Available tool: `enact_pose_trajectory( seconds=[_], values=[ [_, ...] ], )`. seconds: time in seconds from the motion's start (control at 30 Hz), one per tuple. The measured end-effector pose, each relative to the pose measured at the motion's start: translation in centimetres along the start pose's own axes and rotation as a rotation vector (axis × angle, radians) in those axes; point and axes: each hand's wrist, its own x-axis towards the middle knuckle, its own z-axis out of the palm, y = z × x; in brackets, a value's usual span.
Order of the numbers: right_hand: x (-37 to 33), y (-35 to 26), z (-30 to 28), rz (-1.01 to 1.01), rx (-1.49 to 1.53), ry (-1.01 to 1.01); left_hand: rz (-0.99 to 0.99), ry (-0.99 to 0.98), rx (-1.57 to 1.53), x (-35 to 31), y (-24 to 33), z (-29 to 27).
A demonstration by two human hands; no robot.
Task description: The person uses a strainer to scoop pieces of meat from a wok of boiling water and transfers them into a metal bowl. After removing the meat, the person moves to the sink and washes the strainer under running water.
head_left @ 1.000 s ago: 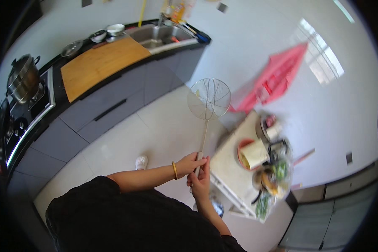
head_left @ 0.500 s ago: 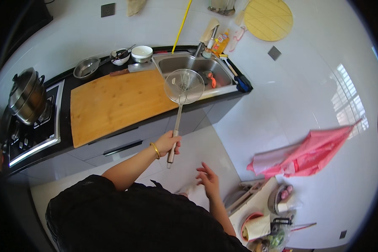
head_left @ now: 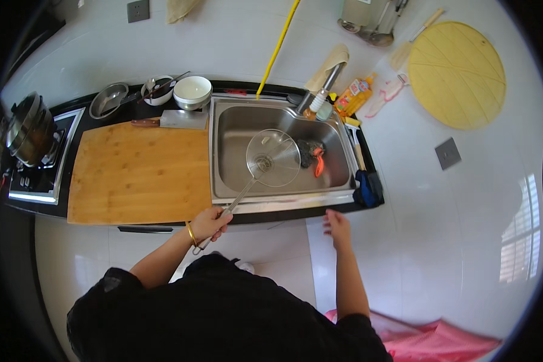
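Note:
In my left hand is the handle of a wire-mesh skimmer, the fingers wrapped round it. Its round mesh hangs over the steel sink, with a small pale bit showing at the mesh. My right hand is beside the sink's front edge, holding nothing, fingers loosely bent and apart. Behind the mesh, toward the sink's right side, lie a dark scouring pad and an orange-red handled tool. The faucet rises at the back, with a beige cloth draped over it.
A wooden cutting board lies left of the sink, a cleaver along its back edge. Bowls and a metal pan stand behind. A pot sits on the stove. An orange bottle and brush are at the sink's right.
My view has turned toward the sink. The skimmer in my left hand has come over the basin. My right hand has moved forward to the counter's front edge.

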Motion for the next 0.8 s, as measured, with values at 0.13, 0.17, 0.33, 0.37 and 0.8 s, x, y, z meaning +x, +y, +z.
enact_pose_trajectory(
  seconds=[0.13, 0.17, 0.33, 0.37, 0.8],
  values=[
    [15.0, -3.9, 0.7, -0.066, -0.109, 0.001, -0.050, -0.028, 0.000, 2.8, 2.3, 0.2],
    [18.3, -4.7, 1.1, -0.114, -0.124, -0.043, -0.087, -0.022, -0.020, 3.7, 2.7, 0.1],
    [30.8, -7.2, 5.3, -0.158, -0.233, 0.042, -0.143, -0.072, -0.001, 7.0, 4.4, -0.5],
    [34.2, -5.9, 5.0, -0.237, -0.324, 0.095, -0.162, -0.092, -0.038, 7.9, 4.4, -0.7],
    [52.5, -14.5, 9.9, -0.486, -0.822, 0.011, -0.244, 0.044, -0.079, 12.7, 6.0, 6.7]
  ],
)
